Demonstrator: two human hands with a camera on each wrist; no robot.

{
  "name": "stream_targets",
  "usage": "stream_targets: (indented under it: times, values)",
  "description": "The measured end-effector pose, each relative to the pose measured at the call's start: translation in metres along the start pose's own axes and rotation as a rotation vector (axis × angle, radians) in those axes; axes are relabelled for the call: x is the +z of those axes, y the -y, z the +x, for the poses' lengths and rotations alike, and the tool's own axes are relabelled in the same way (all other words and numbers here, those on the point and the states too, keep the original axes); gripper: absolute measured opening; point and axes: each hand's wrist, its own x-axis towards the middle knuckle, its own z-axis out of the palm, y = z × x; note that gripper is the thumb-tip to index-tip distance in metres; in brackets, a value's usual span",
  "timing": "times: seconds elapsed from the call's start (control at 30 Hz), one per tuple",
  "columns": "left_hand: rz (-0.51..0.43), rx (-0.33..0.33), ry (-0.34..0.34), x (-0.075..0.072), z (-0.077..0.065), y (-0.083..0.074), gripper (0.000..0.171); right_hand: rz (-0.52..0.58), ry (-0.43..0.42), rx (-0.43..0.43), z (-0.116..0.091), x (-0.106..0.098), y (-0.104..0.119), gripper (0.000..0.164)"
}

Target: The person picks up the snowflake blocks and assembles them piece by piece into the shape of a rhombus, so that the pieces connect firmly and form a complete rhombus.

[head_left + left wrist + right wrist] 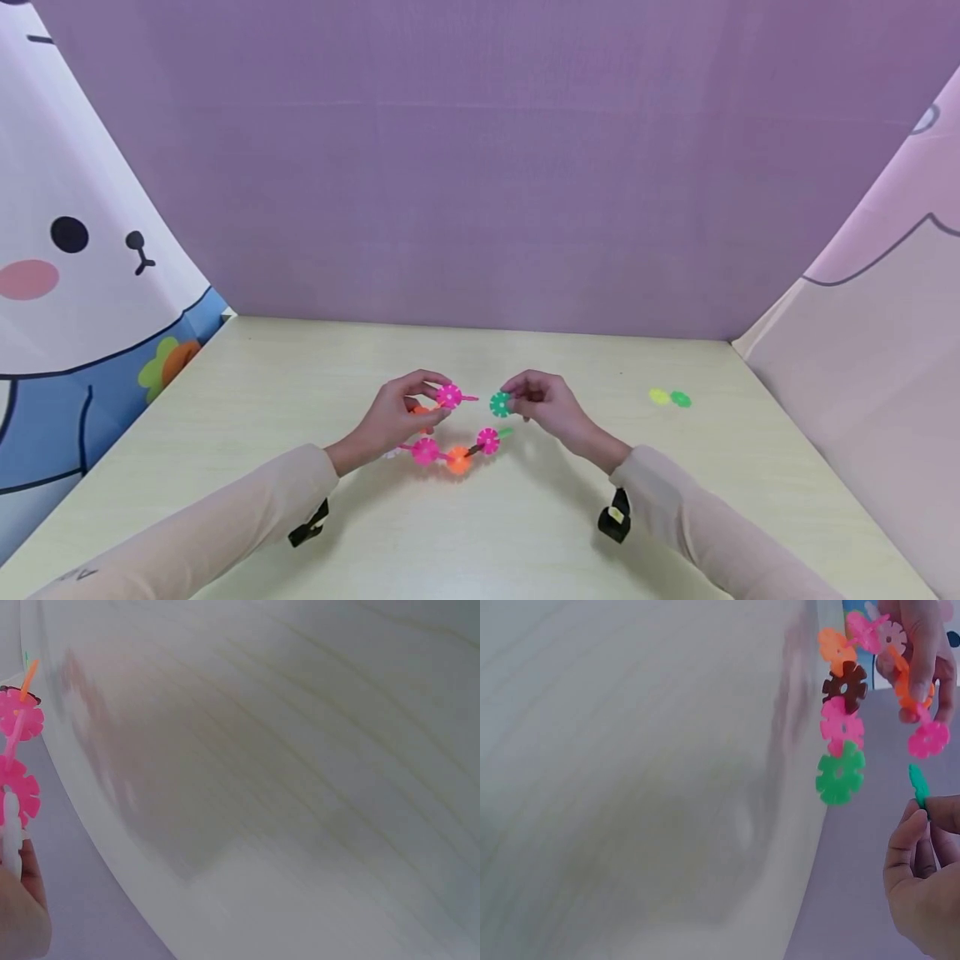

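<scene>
My left hand (393, 414) grips one end of a curved chain of slotted plastic snowflake discs, its fingers on an orange disc (913, 697). Just beyond the fingertips, pink discs (449, 397) form that end of the chain. The rest hangs below in a U, with a pink disc (425, 451), an orange disc (458, 460), a brown disc (844, 687) and a green disc (840, 777) at the other end. Between thumb and fingers, my right hand (553, 410) pinches a single teal disc (500, 405). A small gap separates the teal disc from the chain.
To the right on the pale wooden table (450, 546) lie a yellow disc (659, 397) and a green disc (681, 399), side by side. A purple panel (465, 183) rises behind the table. Printed cloths flank it on both sides.
</scene>
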Motion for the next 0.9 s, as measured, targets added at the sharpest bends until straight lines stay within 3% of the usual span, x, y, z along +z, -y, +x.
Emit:
stream_targets:
  times: [0.73, 0.9]
  values:
    - [0.001, 0.015, 0.012, 0.001, 0.001, -0.001, 0.036, 0.094, 0.030, 0.067, 0.008, 0.009, 0.008, 0.020]
    - [0.008, 0.017, 0.022, -0.001, -0.006, -0.023, 0.035, 0.105, 0.035, 0.082, 0.007, 0.008, 0.008, 0.020]
